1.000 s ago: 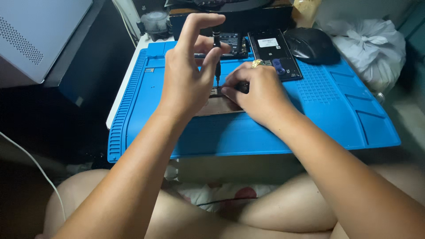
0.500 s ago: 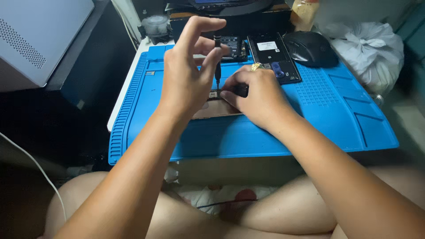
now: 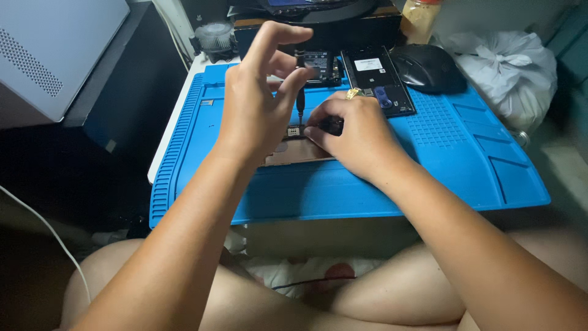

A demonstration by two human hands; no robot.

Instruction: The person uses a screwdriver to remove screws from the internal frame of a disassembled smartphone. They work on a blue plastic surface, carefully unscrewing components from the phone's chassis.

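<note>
Head cam: left hand [image 3: 254,113] pinches a thin screwdriver [image 3: 300,105] upright between thumb and fingers, tip on the small board [image 3: 298,149] mid blue mat [image 3: 429,165]. Right hand [image 3: 361,138] presses flat on that board, fingers curled, holding it down. Black mouse [image 3: 427,67] sits at the mat's far edge.

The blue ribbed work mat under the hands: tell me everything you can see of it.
The blue ribbed work mat looks like soft rubber, lying flat on a white-edged table. It has ridges along its left edge, a dotted patch and shallow compartments at right. Both hands work over its middle; a dark opened device and a small flat part lie on it.
</note>
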